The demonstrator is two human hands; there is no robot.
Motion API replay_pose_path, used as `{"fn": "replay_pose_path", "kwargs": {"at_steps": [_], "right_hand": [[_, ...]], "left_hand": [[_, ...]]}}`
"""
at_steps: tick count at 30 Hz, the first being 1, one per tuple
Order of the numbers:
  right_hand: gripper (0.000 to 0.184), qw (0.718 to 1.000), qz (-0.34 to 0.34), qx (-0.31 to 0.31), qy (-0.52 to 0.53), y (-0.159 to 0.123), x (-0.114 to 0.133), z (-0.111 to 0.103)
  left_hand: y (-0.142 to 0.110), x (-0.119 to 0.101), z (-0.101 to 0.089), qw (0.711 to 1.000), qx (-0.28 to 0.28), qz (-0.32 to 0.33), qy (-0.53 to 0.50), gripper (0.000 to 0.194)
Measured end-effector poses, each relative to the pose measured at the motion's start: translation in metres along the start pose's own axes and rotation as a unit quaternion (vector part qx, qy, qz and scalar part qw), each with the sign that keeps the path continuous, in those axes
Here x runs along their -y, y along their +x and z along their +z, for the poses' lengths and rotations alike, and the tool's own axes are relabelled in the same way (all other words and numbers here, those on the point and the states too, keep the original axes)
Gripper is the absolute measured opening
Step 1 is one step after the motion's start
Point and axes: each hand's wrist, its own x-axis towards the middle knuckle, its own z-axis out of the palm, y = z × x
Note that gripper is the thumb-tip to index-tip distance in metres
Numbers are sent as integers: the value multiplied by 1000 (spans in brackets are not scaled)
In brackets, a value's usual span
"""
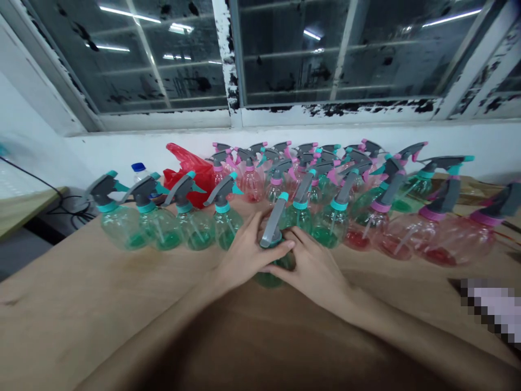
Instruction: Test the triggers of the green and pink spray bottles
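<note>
The left hand (244,255) and right hand (309,266) are clasping a green spray bottle (272,233) on the wooden table (89,277); its long axis and gray head point toward 1 o'clock.

Across the top of the frame, a wide window (134,60) of dark, smudged glass, with long ceiling lights (126,13) mirrored in the panes and a white frame (232,65) flaking in black patches. Below it, a white wall (285,144) running behind a light wooden tabletop (81,282). At far left, black cables (69,209) looping above a grey floor (24,255), just beside a tan board (24,209).
</note>
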Motion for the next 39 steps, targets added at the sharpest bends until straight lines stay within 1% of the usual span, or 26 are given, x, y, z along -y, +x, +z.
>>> {"fn": "replay_pose_path", "kwargs": {"at_steps": [3,5,9,13,16,19,23,26,28,31,35,37,39], "right_hand": [[34,1000,13,3,-27,9,2,2],[34,999,27,14,-40,14,1,5],[47,997,46,21,-52,24,-1,12],[63,997,49,12,-63,33,-3,16],[66,995,55,9,-82,40,-2,18],[64,993,70,12,-97,47,0,19],[59,991,86,18,-102,58,2,23],[56,990,99,17,-102,66,1,25],[56,989,106,16,-100,70,1,27],[57,989,111,16,-95,74,2,30],[65,990,113,13,-87,71,5,30],[69,991,109,4,-76,64,4,23],[67,994,97,-17,-55,53,0,13]], "left_hand": [[-11,11,-5,1000,-5,-14,1,55],[-19,20,-7,999,-17,-27,9,55],[-39,35,-8,998,-29,-52,9,47],[-58,40,-9,997,-32,-75,-1,43],[-70,39,-10,994,-11,-110,-4,41],[-77,38,-9,992,10,-127,4,36],[-79,35,-8,992,32,-120,35,23],[-76,33,-8,989,61,-125,50,21],[-75,33,-9,986,80,-137,48,20],[-70,34,-8,986,95,-137,19,17],[-59,39,-4,987,88,-136,-14,14],[-54,41,-2,987,86,-131,-14,14],[-50,43,0,988,91,-128,-14,14]]}}
